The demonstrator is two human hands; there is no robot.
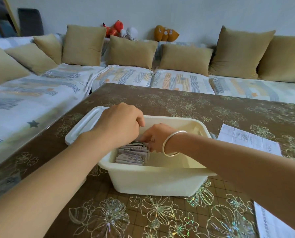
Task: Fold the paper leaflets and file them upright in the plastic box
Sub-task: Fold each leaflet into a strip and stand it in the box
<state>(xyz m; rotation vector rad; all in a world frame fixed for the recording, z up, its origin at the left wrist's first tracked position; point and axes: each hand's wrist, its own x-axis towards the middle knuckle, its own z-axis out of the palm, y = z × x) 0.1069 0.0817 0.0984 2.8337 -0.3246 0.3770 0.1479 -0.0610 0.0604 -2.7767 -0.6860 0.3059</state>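
Filing, it seems: left hand [119, 124] and right hand [157, 137] meet at the plastic box's [153, 182] folded leaflets [131, 154], grip hidden; flat leaflet [246, 138] next.

Your plastic box [151, 182] looks smooth and cream, semi-matt. The paper leaflets [131, 155] are thin and printed. Your counter [143, 217] covering is glossy, with iridescent flowers. Your bangle [164, 146] is polished metal.

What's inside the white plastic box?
A row of folded leaflets stands upright in the box, on its left side. The left hand and right hand cover the row's far end, so what they hold is hidden.
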